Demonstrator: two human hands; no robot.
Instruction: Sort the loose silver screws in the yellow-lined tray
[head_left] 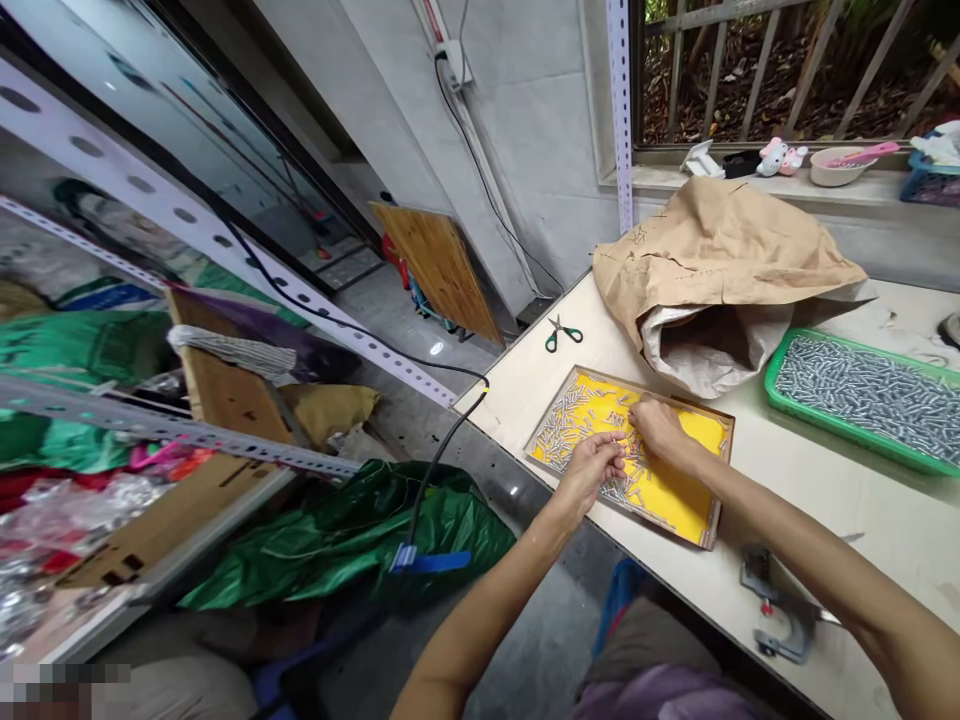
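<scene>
A shallow tray with a yellow bottom lies on the pale table, with many small silver screws scattered over its left half. My left hand is at the tray's near edge, thumb and fingers pinched together around what looks like a small screw. Just right of it, my right hand reaches down over the tray, its fingers closed close to the yellow bottom. Whatever those fingertips hold is hidden. To the right stands a green basket heaped with similar silver screws.
Behind the tray slumps a brown paper sack, its mouth facing me. Green-handled scissors lie at the table's far left corner. A metal clamp-like tool sits near the front edge, below my right forearm. A black cable hangs left of the table.
</scene>
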